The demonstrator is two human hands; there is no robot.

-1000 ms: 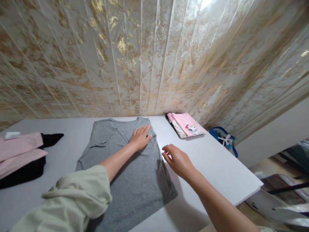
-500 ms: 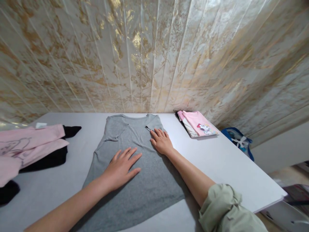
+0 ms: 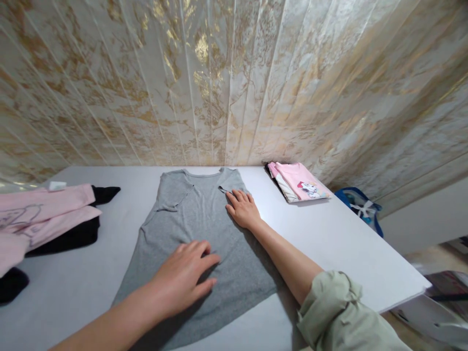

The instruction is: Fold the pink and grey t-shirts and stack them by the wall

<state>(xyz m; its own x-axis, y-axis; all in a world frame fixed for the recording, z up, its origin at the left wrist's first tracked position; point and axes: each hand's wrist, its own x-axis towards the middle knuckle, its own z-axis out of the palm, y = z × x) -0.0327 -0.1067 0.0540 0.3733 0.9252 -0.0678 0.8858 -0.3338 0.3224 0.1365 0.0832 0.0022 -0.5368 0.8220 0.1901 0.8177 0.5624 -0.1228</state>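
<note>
Grey shirt [image 3: 204,214] is lying flat on the white table [image 3: 314,248], neck toward the far edge, sleeves [image 3: 174,191] turned inward. Right hand [image 3: 243,209] is palm-down on it by the right sleeve, fingers a bit apart. Left hand [image 3: 186,273] is over the lower middle, fingers loosely spread and bent, can't tell if it's touching. Folded stack [image 3: 298,179] sits far right, pink clothes [image 3: 47,201] off left.

Shirt [image 3: 199,214] on table [image 3: 336,248], stack [image 3: 297,179] right
</note>
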